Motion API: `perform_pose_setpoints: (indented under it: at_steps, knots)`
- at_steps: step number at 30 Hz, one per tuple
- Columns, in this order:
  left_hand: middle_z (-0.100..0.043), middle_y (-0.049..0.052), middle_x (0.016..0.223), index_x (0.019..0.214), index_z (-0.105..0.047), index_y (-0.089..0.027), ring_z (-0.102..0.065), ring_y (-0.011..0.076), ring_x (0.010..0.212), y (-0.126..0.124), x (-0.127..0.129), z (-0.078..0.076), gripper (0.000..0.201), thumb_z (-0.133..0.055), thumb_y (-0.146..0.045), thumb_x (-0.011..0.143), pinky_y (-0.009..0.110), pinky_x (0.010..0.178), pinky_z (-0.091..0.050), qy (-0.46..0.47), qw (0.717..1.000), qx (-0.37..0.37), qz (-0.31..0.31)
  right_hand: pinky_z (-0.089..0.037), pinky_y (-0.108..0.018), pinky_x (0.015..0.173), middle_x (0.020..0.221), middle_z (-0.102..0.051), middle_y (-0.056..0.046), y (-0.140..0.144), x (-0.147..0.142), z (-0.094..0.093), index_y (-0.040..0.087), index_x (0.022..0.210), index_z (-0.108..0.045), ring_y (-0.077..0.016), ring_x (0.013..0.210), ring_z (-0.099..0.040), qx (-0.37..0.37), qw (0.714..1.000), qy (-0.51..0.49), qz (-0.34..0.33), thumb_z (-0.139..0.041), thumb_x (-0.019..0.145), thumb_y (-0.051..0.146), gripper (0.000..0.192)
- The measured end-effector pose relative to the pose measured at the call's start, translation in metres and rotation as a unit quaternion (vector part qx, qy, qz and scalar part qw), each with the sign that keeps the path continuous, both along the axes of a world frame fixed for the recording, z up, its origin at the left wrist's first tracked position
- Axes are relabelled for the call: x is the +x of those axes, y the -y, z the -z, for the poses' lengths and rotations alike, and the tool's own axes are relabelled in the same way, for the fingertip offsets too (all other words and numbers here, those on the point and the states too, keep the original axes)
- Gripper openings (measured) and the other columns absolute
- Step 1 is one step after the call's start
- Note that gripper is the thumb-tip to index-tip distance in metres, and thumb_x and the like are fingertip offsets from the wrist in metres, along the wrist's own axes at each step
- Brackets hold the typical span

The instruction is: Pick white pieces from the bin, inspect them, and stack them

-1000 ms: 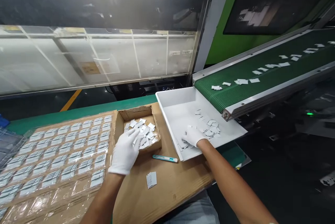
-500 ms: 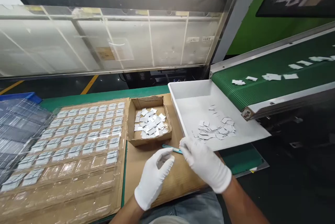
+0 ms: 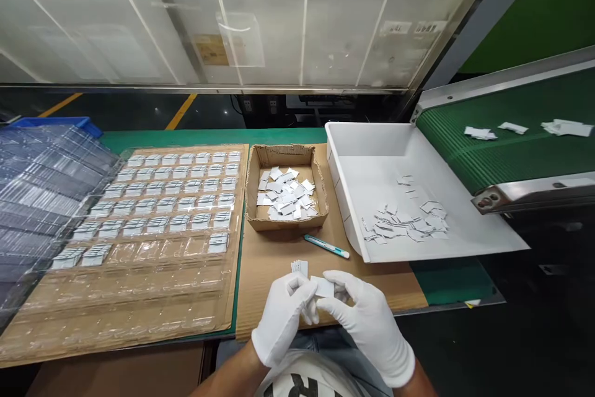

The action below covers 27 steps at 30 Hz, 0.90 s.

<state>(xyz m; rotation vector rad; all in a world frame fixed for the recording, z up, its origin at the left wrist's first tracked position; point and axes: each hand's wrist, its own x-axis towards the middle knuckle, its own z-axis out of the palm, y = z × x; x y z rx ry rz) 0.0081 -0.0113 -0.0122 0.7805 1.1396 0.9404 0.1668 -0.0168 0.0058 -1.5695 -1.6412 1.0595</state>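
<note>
My right hand (image 3: 367, 322), in a white glove, pinches a small flat white piece (image 3: 324, 287) between thumb and fingers. My left hand (image 3: 284, 313), gloved too, is closed at the left edge of that piece, with its fingertips against it. Just beyond the left fingers is a small stack of white pieces (image 3: 300, 267); whether it is held or lies on the cardboard sheet (image 3: 264, 261) I cannot tell. A teal and white utility knife (image 3: 326, 246) lies on the cardboard beyond both hands.
A cardboard box (image 3: 284, 223) of loose white pieces stands ahead. Left is a clear blister tray (image 3: 153, 288), partly filled with white stacks, beside piled plastic trays (image 3: 46, 180). A white bin (image 3: 372, 137) holding pieces sits right, under a green conveyor (image 3: 520, 158).
My right hand has moved from the bin's edge back toward my left hand, and a white piece now shows between them. The view has tilted down. The knife lies uncovered.
</note>
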Motion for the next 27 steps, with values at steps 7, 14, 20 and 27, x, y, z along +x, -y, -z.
perform_pose_setpoints:
  at_steps: [7,14,20,27]
  knots:
    - [-0.058,0.0,0.039,0.051,-0.054,-0.019,-0.047,0.0121,0.037,0.007,0.0,0.006,0.041,-0.066,-0.049,0.076,0.024,0.043,-0.038,0.019,1.0,-0.006,-0.002,-0.055,-0.028,0.078,0.091,-0.077,-0.002,0.006,-0.002,0.004,0.022,0.1,-0.074,-0.0205,0.078,-0.071,-0.054,0.998,-0.007,0.015,-0.08,0.069,0.031,0.033]
    - [-0.058,0.0,0.038,0.053,-0.057,-0.017,-0.048,0.012,0.034,0.006,0.001,0.009,0.042,-0.065,-0.052,0.076,0.024,0.04,-0.038,0.031,0.999,-0.01,-0.003,-0.053,-0.025,0.076,0.088,-0.077,-0.001,0.007,0.001,0.01,0.02,0.1,-0.073,-0.0184,0.075,-0.069,-0.018,1.0,0.02,-0.001,-0.079,0.072,0.028,0.029]
    - [-0.058,0.0,0.04,0.058,-0.06,-0.016,-0.048,0.012,0.035,0.006,0.003,0.011,0.043,-0.063,-0.054,0.078,0.023,0.041,-0.038,0.045,0.999,-0.012,-0.004,-0.052,-0.023,0.072,0.084,-0.076,0.0,0.005,0.0,0.008,0.021,0.098,-0.073,-0.017,0.074,-0.069,-0.002,0.999,0.032,-0.014,-0.078,0.073,0.026,0.026]
    - [-0.059,0.0,0.044,0.053,-0.06,-0.017,-0.052,0.0129,0.042,0.003,-0.001,0.013,0.037,-0.065,-0.045,0.077,0.024,0.046,-0.043,-0.047,0.998,0.038,0.028,-0.053,-0.023,0.069,0.083,-0.076,0.0,0.005,-0.001,0.007,0.022,0.095,-0.073,-0.0168,0.072,-0.069,0.025,0.999,0.025,-0.031,-0.077,0.074,0.025,0.022]
